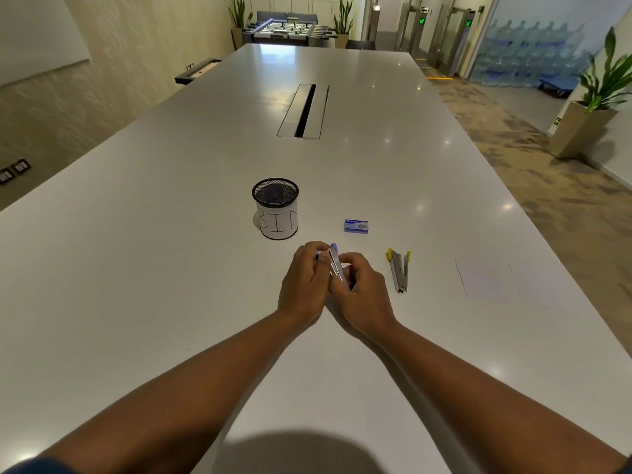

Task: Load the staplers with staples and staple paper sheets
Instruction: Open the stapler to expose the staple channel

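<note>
A small silver stapler with blue ends [334, 261] is held just above the white table [171, 268], in front of me. My left hand [302, 285] grips its left side and my right hand [360, 289] grips its near end, fingers curled round it. Most of the stapler is hidden by my fingers. A second stapler with yellow ends [398, 270] lies opened out on the table to the right of my hands. A small blue staple box [356, 226] sits beyond it. White paper sheets [487, 280] lie flat at the right.
A black mesh cup with a white label reading BIN [276, 208] stands left of the staple box. A cable hatch [303, 111] is set into the table's middle further away. The table's right edge runs close past the paper.
</note>
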Tool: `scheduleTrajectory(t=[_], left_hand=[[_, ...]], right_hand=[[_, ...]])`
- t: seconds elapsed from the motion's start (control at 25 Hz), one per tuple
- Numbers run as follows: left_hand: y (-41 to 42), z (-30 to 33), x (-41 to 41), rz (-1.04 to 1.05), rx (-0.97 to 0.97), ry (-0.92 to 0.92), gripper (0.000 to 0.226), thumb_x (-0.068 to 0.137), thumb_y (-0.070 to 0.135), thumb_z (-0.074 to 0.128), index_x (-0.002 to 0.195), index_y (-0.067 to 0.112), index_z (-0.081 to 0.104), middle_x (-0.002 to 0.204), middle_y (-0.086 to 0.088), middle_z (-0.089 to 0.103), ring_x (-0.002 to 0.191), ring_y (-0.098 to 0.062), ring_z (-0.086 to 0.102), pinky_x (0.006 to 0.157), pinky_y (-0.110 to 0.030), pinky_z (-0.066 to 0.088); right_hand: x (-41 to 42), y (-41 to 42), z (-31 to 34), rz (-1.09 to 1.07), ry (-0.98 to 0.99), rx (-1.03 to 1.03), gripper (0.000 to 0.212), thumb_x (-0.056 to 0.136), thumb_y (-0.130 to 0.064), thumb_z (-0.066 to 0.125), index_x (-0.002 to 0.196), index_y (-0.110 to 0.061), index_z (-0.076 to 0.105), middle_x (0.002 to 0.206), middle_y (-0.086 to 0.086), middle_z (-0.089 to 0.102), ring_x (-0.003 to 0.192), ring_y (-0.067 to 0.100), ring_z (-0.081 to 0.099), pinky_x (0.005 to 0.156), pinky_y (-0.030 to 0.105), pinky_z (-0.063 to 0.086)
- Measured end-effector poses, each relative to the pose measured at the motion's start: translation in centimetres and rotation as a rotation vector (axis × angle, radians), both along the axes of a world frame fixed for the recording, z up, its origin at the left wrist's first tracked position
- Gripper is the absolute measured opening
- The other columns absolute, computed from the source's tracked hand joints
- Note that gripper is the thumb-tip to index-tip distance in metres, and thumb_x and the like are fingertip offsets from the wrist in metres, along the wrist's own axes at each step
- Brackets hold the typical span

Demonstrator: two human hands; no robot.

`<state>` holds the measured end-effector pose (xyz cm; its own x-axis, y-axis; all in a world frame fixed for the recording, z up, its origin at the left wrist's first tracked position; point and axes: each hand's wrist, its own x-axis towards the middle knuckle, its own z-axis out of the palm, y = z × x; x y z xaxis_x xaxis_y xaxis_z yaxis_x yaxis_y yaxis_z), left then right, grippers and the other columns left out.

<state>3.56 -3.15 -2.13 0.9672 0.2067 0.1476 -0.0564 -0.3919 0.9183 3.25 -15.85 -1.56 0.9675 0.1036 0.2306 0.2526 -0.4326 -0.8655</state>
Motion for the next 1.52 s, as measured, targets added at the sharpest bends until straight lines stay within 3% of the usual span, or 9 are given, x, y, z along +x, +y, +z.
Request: scheduleTrajectory(t=[0.16, 0.4, 0.52, 0.6, 0.92, 1.08, 1.16, 1.28, 1.52], left_hand=[[0.0, -0.2, -0.5, -0.148, -0.05, -0.031, 0.034, 0.101, 0.038, 0.037, 0.122, 0.025, 0.06, 0.115, 0.006, 0.066, 0.108, -0.01, 0.063, 0.093, -0.033, 0.055], [-0.2, 0.1, -0.4, -0.099, 0.044, -0.018, 0.045, 0.096, 0.058, 0.031, 0.085, 0.022, 0.055, 0.072, 0.0, 0.062, 0.067, -0.023, 0.057, 0.069, -0.056, 0.052], [-0.4, 0.2, -0.6, -0.083, 0.047, -0.028, 0.04, 0.1, 0.05, 0.035, 0.085, 0.019, 0.054, 0.069, 0.002, 0.058, 0.064, -0.016, 0.052, 0.067, -0.054, 0.051], [-0.6, 0.3, -0.6, -0.042, 0.066, -0.02, 0.034, 0.105, 0.041, 0.035, 0.088, 0.017, 0.052, 0.071, 0.002, 0.058, 0.067, -0.023, 0.059, 0.068, -0.053, 0.054], [-0.5, 0.5, 0.3, 0.135, -0.153, 0.008, 0.034, 0.109, 0.037, 0.035, 0.096, 0.01, 0.053, 0.076, 0.001, 0.057, 0.069, -0.014, 0.054, 0.068, -0.04, 0.052], [-0.1, 0.6, 1.0, 0.319, -0.202, -0.031, 0.026, 0.108, 0.036, 0.036, 0.097, 0.021, 0.053, 0.078, 0.006, 0.061, 0.073, -0.019, 0.062, 0.074, -0.046, 0.059], [0.0, 0.4, 1.3, 0.333, -0.183, -0.014, 0.022, 0.106, 0.036, 0.038, 0.096, 0.029, 0.056, 0.083, 0.009, 0.064, 0.08, -0.021, 0.066, 0.079, -0.049, 0.059], [0.5, 0.5, 1.5, 0.313, -0.19, 0.042, 0.024, 0.101, 0.033, 0.042, 0.091, 0.039, 0.063, 0.09, 0.01, 0.068, 0.086, -0.023, 0.069, 0.082, -0.053, 0.06], [0.8, 0.4, 1.9, 0.315, -0.195, 0.152, 0.021, 0.092, 0.018, 0.054, 0.092, 0.03, 0.071, 0.085, 0.005, 0.073, 0.08, -0.024, 0.071, 0.077, -0.051, 0.062]], right_hand=[[0.3, 0.0, -0.4, 0.013, 0.016, 0.033, 0.034, 0.104, -0.035, 0.051, 0.132, -0.018, 0.057, 0.078, -0.011, 0.065, 0.069, 0.001, 0.061, 0.066, 0.017, 0.048], [0.5, 0.0, -0.3, -0.006, 0.008, 0.046, 0.029, 0.104, -0.045, 0.042, 0.103, -0.017, 0.051, 0.067, -0.005, 0.053, 0.057, 0.007, 0.047, 0.06, 0.043, 0.048], [0.3, 0.0, -0.4, -0.019, -0.026, 0.035, 0.025, 0.105, -0.041, 0.04, 0.098, -0.018, 0.047, 0.062, -0.009, 0.049, 0.052, 0.006, 0.044, 0.053, 0.035, 0.041], [0.2, 0.0, -0.3, -0.076, -0.033, 0.103, 0.023, 0.106, -0.038, 0.039, 0.097, -0.017, 0.045, 0.063, -0.006, 0.047, 0.052, 0.007, 0.044, 0.052, 0.031, 0.04], [-0.4, -0.1, 0.7, -0.137, -0.049, 0.265, 0.016, 0.106, -0.028, 0.046, 0.092, -0.02, 0.041, 0.063, -0.003, 0.046, 0.056, 0.017, 0.048, 0.053, 0.044, 0.046], [-0.7, -0.4, 1.1, -0.196, -0.04, 0.282, 0.016, 0.101, -0.017, 0.058, 0.094, -0.01, 0.045, 0.07, -0.012, 0.048, 0.059, 0.0, 0.049, 0.061, 0.023, 0.046], [-1.2, -1.0, 1.2, -0.2, -0.014, 0.251, 0.021, 0.095, -0.012, 0.066, 0.089, -0.011, 0.046, 0.07, -0.011, 0.048, 0.059, -0.001, 0.048, 0.06, 0.014, 0.042], [-2.2, -2.0, 0.8, -0.174, 0.017, 0.135, 0.027, 0.088, -0.014, 0.073, 0.08, -0.011, 0.047, 0.066, -0.008, 0.047, 0.056, 0.003, 0.045, 0.056, 0.016, 0.039], [-3.2, -2.8, 0.6, -0.172, 0.051, -0.132, 0.022, 0.08, -0.021, 0.073, 0.074, -0.01, 0.054, 0.063, 0.005, 0.06, 0.053, 0.009, 0.042, 0.052, 0.023, 0.035]])
